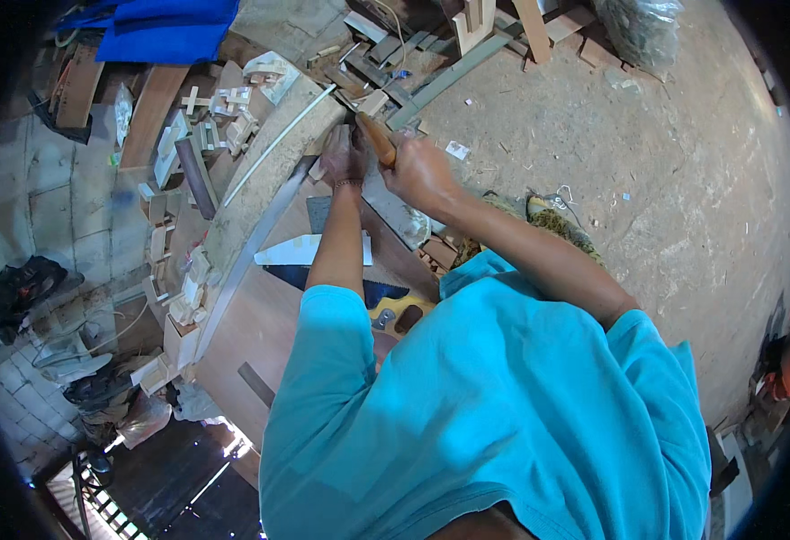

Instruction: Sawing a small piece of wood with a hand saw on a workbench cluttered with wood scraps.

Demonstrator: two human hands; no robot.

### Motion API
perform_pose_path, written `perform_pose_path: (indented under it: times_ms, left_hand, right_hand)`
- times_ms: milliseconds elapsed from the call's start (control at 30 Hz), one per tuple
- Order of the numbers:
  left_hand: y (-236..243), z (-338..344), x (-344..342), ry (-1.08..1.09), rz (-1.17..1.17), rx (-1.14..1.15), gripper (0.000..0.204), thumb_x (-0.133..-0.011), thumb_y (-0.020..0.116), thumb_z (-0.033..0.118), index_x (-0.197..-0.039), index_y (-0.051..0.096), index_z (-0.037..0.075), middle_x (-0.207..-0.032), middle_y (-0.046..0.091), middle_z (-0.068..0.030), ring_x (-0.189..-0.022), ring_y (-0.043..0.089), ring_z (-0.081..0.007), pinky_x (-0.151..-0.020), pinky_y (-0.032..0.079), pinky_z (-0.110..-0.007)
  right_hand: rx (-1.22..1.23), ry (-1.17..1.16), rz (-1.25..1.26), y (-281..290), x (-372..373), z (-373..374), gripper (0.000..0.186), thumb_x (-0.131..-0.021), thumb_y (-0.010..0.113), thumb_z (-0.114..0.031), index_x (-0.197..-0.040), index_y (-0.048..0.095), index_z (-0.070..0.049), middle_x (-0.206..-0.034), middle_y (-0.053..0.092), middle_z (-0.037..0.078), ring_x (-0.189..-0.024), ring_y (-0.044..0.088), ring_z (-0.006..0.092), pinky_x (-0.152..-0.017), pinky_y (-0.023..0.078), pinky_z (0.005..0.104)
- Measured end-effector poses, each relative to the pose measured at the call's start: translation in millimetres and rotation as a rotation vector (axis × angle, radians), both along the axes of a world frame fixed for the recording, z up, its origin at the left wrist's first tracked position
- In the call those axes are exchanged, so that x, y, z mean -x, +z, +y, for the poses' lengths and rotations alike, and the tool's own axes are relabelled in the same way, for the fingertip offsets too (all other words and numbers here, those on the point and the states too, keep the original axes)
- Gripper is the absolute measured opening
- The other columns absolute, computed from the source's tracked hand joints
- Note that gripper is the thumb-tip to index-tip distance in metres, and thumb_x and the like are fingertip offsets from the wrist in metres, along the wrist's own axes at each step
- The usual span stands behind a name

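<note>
My right hand (417, 175) is closed round a tool with an orange-brown wooden handle (375, 138). The tool points away from me over the far end of the workbench (233, 337); its dark, thin far part is too small to name. Close beside it, my left hand (343, 157) rests at the bench's far edge with curled fingers, and what they press or hold is hidden. Under my left forearm lie a white flat piece (282, 251) and a handsaw with a yellow handle (399, 311). A grey flat block (319, 214) sits just beyond them.
Many small cut wooden pieces (233, 103) line the bench's left side, beside a long thin pale strip (278, 144). Wood offcuts (386, 63) pile up beyond the far end. A clear plastic bag (642, 36) stands on the concrete floor (683, 216); a blue cloth (170, 31) lies far left.
</note>
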State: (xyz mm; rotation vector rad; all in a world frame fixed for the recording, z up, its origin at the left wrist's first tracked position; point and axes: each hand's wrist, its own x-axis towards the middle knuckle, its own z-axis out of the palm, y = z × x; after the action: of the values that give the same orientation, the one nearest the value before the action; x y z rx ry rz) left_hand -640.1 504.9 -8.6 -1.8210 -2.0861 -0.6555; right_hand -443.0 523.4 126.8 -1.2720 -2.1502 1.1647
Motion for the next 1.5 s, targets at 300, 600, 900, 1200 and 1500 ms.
perform_pose_path:
  times_ms: [300, 600, 900, 1200, 1500]
  left_hand:
    - [10.0, -0.6, -7.9, 0.099, -0.046, 0.084, 0.015, -0.076, 0.055, 0.022, -0.076, 0.054, 0.007, -0.077, 0.056, -0.0094, -0.077, 0.056, -0.0264, -0.067, 0.045, -0.036]
    - [0.9, -1.7, 2.7, 0.033, -0.001, -0.014, 0.011, -0.077, 0.053, 0.017, -0.078, 0.055, 0.006, -0.078, 0.056, -0.0094, -0.076, 0.056, -0.0264, -0.067, 0.045, -0.036]
    - [3.3, -1.5, -2.5, 0.103, -0.029, 0.056, 0.019, -0.08, 0.051, 0.024, -0.08, 0.057, 0.006, -0.08, 0.056, -0.0129, -0.079, 0.055, -0.03, -0.07, 0.043, -0.038]
    - [-3.1, -1.5, 4.6, 0.008, 0.026, -0.026, 0.013, -0.076, 0.053, 0.02, -0.078, 0.052, 0.007, -0.076, 0.054, -0.0106, -0.075, 0.055, -0.0273, -0.066, 0.044, -0.036]
    - [-0.1, 4.2, 9.1, 0.044, -0.034, 0.029, 0.018, -0.08, 0.05, 0.023, -0.074, 0.052, 0.006, -0.077, 0.055, -0.0117, -0.075, 0.055, -0.0281, -0.065, 0.044, -0.038]
  right_hand:
    - [0.02, 0.007, 0.08, -13.7, -1.2, -12.5, 0.023, -0.07, 0.058, -0.011, -0.089, 0.053, 0.0, -0.065, 0.055, 0.025, -0.061, 0.056, 0.0399, -0.057, 0.045, 0.0451]
    - [0.042, -0.001, 0.111, -10.3, -6.8, -10.8, 0.035, -0.071, 0.057, -0.012, -0.104, 0.051, -0.002, -0.061, 0.055, 0.024, -0.059, 0.055, 0.0407, -0.055, 0.044, 0.0455]
    - [0.096, 0.03, 0.097, 25.0, -52.3, -30.1, 0.028, -0.069, 0.062, -0.011, -0.093, 0.052, -0.002, -0.065, 0.056, 0.023, -0.059, 0.056, 0.0391, -0.055, 0.044, 0.0445]
    - [0.062, 0.028, 0.064, 4.7, -25.2, -7.8, 0.025, -0.065, 0.06, -0.01, -0.087, 0.053, -0.002, -0.065, 0.056, 0.024, -0.062, 0.057, 0.039, -0.058, 0.045, 0.0452]
    - [0.082, 0.059, 0.11, 21.1, -40.9, -10.8, 0.02, -0.066, 0.06, -0.012, -0.082, 0.055, -0.003, -0.068, 0.057, 0.023, -0.065, 0.057, 0.0379, -0.059, 0.045, 0.0454]
